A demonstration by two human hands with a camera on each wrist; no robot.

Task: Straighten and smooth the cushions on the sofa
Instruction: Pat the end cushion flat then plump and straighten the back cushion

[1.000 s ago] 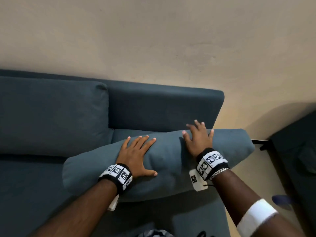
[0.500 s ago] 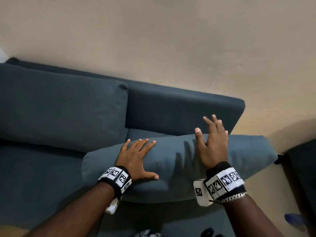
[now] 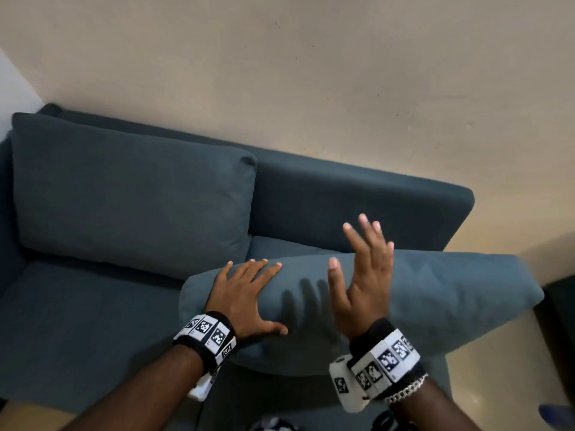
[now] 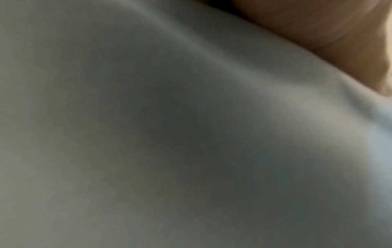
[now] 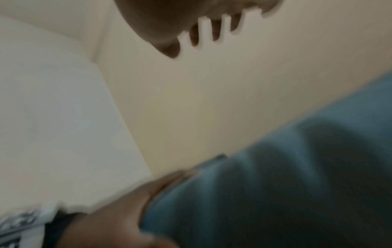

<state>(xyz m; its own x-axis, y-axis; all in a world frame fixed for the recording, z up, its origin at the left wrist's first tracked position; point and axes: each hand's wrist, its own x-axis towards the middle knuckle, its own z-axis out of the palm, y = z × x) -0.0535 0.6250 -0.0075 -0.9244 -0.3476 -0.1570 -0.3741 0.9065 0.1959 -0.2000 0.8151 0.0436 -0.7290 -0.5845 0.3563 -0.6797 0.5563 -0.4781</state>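
A loose dark teal cushion (image 3: 451,300) lies flat across the right end of the teal sofa (image 3: 357,206), its right end sticking out past the seat. My left hand (image 3: 245,293) rests flat on its left part, fingers spread. Above the cushion's middle my right hand (image 3: 361,275) is raised clear of it, fingers straight and spread, casting a shadow on the fabric. A second cushion (image 3: 130,200) leans upright against the backrest at the left. The left wrist view shows only blurred cushion fabric (image 4: 191,134). In the right wrist view my fingers (image 5: 195,38) point at the wall above the cushion (image 5: 297,193).
A beige wall (image 3: 311,73) stands close behind the sofa. The seat (image 3: 77,331) to the left of the loose cushion is bare. Dark furniture (image 3: 560,306) sits at the right edge, with tan floor (image 3: 497,384) between it and the sofa.
My right hand has lifted off the cushion and now hovers above it. The left hand stays pressed flat on the cushion. My view has shifted left.
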